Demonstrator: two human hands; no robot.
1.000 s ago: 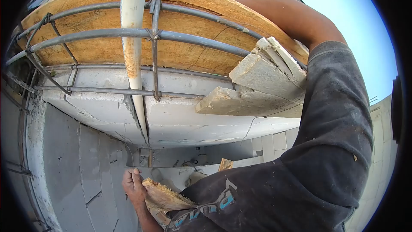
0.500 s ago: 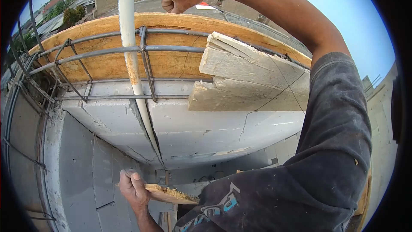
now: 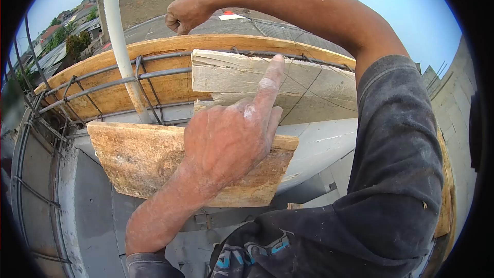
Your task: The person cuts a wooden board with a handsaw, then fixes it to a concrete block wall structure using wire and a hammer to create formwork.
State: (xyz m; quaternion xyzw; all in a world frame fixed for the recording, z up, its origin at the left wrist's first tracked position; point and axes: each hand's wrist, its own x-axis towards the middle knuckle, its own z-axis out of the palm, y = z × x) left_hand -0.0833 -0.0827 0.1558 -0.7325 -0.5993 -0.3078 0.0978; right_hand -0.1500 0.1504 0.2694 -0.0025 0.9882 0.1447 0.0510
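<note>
My left hand [image 3: 229,131] grips a short, rough wooden board [image 3: 136,157] from its near side. The index finger stretches upward while the other fingers go over the board's upper edge, partly hidden. Behind it, a pale weathered plank [image 3: 314,82] with a split end leans against the steel bars [image 3: 175,71]. My right hand [image 3: 188,13] is closed in a fist above the far side of the long wooden formwork board [image 3: 170,45]. What is in that fist, if anything, cannot be made out.
A white pipe [image 3: 117,36] rises through the rebar cage at left. Thin loose wire [image 3: 303,95] hangs over the pale plank. Below are a grey block wall [image 3: 98,201] and a deep drop to the floor. Rooftops lie beyond.
My left hand has risen from low near my body, bringing the short board up in front of the rebar. My right fist appears farther left and slightly lower in view.
</note>
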